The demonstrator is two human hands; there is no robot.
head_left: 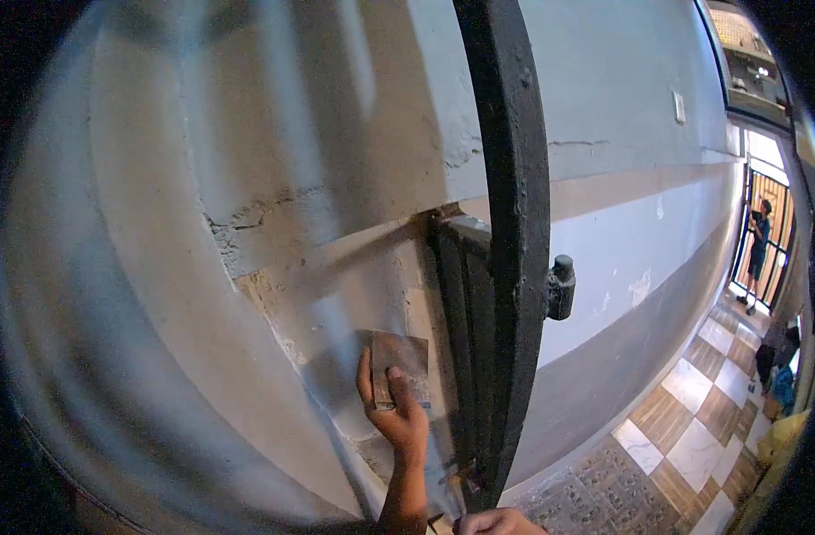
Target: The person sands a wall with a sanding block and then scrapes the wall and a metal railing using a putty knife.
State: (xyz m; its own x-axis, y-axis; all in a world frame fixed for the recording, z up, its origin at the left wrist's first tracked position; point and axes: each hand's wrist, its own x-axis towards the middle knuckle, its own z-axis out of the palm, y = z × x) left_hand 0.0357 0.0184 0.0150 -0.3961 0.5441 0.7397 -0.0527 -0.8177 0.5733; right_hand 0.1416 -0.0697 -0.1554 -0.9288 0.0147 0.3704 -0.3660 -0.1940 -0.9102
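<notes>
My left hand (401, 417) is closed on a brown, square piece of sandpaper (402, 357), thumb across its front and fingers along its left edge. It is held up before the recessed lower part of the wall (336, 303), left of a black metal gate frame (514, 223). My right hand (498, 522) shows only in part at the bottom edge, close to the foot of the frame. Its fingers are curled by a thin, brush-like thing (462, 486), whose kind I cannot tell.
The plaster is cracked (238, 227) at upper left. A hinge knob (561, 287) juts from the frame's right side. At far right a person (758, 254) stands by a barred gate, beyond a checkered tile floor (688, 374). A textured mat (604, 490) lies below, with bags (782, 383) to the right.
</notes>
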